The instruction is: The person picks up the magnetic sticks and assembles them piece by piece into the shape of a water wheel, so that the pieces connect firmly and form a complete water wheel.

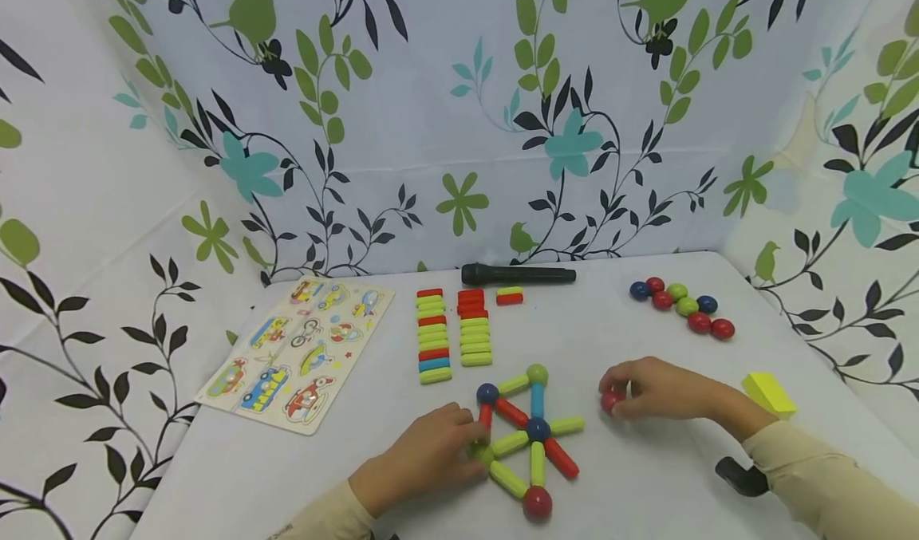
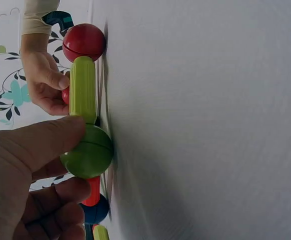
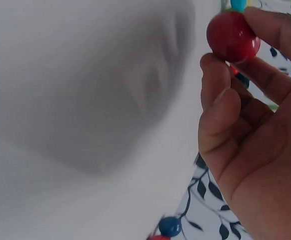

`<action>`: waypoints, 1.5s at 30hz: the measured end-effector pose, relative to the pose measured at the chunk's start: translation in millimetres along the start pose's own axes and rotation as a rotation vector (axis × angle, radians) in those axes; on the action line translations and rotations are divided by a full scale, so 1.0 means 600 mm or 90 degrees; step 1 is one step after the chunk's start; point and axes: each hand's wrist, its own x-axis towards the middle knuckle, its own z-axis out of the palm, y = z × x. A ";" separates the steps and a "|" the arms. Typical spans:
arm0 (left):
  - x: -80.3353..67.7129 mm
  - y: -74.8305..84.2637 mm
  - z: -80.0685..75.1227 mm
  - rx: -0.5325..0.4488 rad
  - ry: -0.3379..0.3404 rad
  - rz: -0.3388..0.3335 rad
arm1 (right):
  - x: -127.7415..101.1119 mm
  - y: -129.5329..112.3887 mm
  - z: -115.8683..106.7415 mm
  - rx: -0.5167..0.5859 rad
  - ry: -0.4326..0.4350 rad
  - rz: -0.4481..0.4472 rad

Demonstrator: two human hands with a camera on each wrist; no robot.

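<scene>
My left hand (image 1: 438,448) pinches a green ball (image 2: 89,151) at the left corner of a flat wheel-like frame of sticks and balls. A dark blue ball (image 1: 538,429) forms the hub, with several sticks radiating from it. Round the rim are another blue ball (image 1: 487,394), a light green ball (image 1: 537,375) and a red ball (image 1: 537,504). Two spokes, a green stick (image 1: 568,425) and a red stick (image 1: 562,458), have bare outer ends. To the right of the frame, my right hand (image 1: 656,388) holds a loose red ball (image 3: 233,36) between thumb and fingers.
Rows of loose sticks (image 1: 434,337) lie behind the frame, before a black microphone-like object (image 1: 518,274). Loose balls (image 1: 687,306) cluster at the back right. A picture puzzle board (image 1: 297,352) lies left. A yellow block (image 1: 769,394) and a black object (image 1: 742,477) are by the right forearm.
</scene>
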 end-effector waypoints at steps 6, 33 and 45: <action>-0.002 0.003 0.007 0.004 -0.005 0.015 | 0.014 -0.023 0.033 0.005 -0.020 -0.020; -0.007 0.004 0.018 0.013 -0.001 0.047 | 0.225 -0.046 -0.056 -0.267 0.138 0.024; -0.003 0.019 0.026 0.023 0.006 0.065 | 0.296 -0.045 -0.051 -0.359 0.149 0.038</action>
